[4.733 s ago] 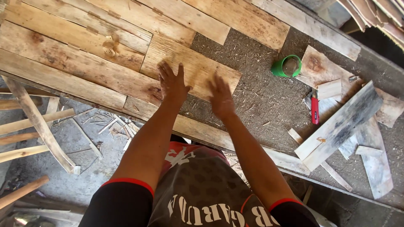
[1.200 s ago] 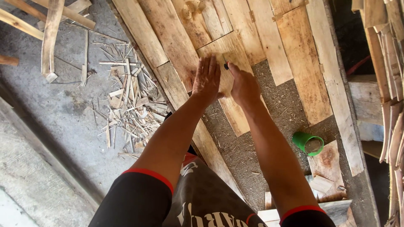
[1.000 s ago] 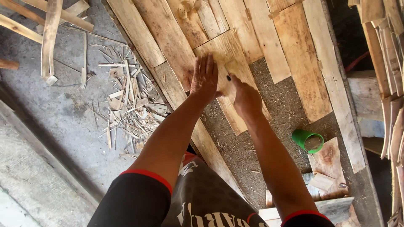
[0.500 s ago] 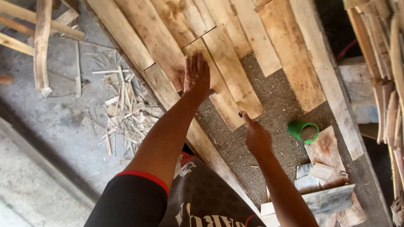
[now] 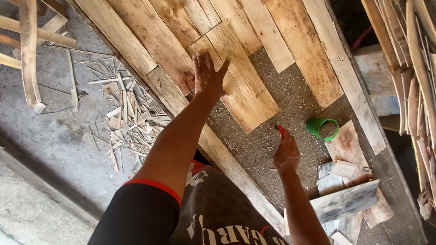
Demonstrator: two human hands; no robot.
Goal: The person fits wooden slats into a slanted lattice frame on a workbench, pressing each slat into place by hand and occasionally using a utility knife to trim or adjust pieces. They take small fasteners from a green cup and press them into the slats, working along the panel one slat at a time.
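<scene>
Since a moment earlier, my right hand (image 5: pixel 286 154) had drawn back, fingers curled around a red-handled tool (image 5: pixel 280 131) near the green cup (image 5: pixel 322 128). Splinters (image 5: pixel 125 120) littered the floor leftward. My left hand (image 5: pixel 206 75) lay fingers spread on the short plank (image 5: pixel 238 81).

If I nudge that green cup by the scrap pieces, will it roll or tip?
The green cup lies on its side on rough board, so it would probably roll in an arc, not far. It looks like thin plastic, likely light. It seems to hold something brownish, which might spill. The right hand is nearest it.
</scene>
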